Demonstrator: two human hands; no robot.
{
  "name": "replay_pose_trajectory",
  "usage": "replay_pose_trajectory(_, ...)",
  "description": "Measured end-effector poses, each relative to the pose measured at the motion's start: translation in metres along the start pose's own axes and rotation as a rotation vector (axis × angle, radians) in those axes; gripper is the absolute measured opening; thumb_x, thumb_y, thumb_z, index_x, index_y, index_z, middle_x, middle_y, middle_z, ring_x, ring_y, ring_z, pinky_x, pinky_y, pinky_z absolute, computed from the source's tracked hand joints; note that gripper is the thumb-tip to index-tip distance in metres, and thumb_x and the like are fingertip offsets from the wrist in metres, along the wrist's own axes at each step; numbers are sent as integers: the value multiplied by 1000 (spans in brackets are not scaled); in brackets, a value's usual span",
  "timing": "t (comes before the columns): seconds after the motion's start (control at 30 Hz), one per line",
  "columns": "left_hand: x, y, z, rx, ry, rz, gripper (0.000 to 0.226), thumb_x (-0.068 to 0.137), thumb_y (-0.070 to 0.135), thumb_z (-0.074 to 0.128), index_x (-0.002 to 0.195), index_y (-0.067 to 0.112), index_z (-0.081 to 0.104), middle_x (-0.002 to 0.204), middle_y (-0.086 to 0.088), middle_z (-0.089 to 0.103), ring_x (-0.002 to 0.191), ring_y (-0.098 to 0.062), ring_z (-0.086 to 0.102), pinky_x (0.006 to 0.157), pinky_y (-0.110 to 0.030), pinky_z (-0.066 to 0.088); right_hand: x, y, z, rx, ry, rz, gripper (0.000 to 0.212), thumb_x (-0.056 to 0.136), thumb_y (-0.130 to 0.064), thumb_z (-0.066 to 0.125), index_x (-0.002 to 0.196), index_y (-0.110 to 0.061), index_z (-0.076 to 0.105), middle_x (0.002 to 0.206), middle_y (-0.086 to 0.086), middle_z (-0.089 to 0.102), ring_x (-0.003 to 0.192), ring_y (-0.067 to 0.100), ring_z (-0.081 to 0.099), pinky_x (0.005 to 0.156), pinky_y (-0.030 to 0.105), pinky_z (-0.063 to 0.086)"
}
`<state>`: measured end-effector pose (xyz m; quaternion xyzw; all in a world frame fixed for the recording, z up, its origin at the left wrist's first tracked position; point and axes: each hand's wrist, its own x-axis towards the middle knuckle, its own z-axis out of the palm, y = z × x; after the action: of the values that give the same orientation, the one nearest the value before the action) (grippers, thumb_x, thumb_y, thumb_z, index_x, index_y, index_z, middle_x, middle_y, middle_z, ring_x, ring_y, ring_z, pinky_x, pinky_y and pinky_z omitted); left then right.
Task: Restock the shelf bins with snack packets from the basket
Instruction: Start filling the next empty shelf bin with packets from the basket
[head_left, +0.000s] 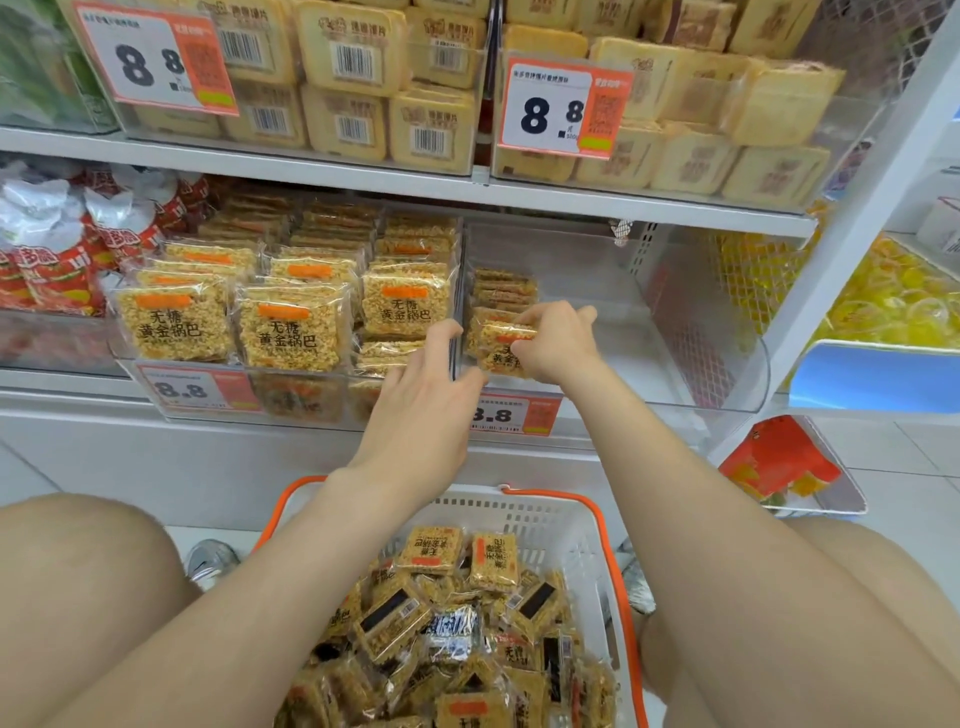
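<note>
Packet (506, 345): golden rice-crust snack in clear wrap with an orange label, held tilted at the front left corner of the right bin, printed face toward the camera.
Right hand (558, 343): curled round the packet's right side, fingers hooked over its top edge.
Left hand (426, 395): spread and fairly straight, gripping nothing; thumb raised by the divider between the two bins, fingertips just beside the packet's lower left corner, contact not clear.
Right bin (675, 332): clear plastic on the lower shelf, mostly bare inside; a short stack (501, 288) of the same snack against its left wall, just behind the held packet.
Left bin (127, 371): clear plastic, touching the right bin's left side, packed with rows (291, 332) of the same snack standing face forward.
Basket (566, 519): white mesh with orange rim and handle, on the floor below the bins, between the knees.
Loose packets (431, 623): heaped in the basket, lying every way, some face up, some showing barcodes.
Knees (78, 571): bare, one on either side of the basket.
Lower tags (197, 389): orange and white, reading 8.8, one on each bin front; the right one partly hidden by the left hand.
Upper shelf (363, 176): white board above the bins, carrying clear bins of pale yellow square packs (353, 52).
Upper tags (156, 57): two large 8.8 cards on those bin fronts.
Bags (52, 249): red and white, left of the left bin.
Sweets (893, 296): yellow, in a neighbouring unit far right.
</note>
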<state>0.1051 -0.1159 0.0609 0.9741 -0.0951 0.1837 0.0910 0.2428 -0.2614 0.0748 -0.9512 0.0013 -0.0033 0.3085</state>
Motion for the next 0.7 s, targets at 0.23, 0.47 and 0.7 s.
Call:
replay_pose_trajectory(0.23,0,-2,3,19,2,11,32,86,2,72,116,13,67,151,-15,26,98,-34,58,80,-43,42,18,-2,15,43,8,136,81,85,-14,82,146,-8,30,145,23,30,100,35,57,79,33,44)
replay_pose_trajectory(0.47,-2,-3,3,20,6,34,32,89,3,70,118,13,66,155,-16,24,108,-33,56,88,-47,47,36,9,18,114,-87,220,92,78,-34,90,145,-1,37,138,16,58,126,33,59,96,39,56)
replay_pose_trajectory(0.7,-3,-10,-2,-10,-36,61,41,90,3,69,128,13,61,159,-13,21,104,-33,59,82,-43,49,31,12,16,-8,11,206,87,66,-56,90,128,-5,55,123,14,62,115,33,63,90,44,60)
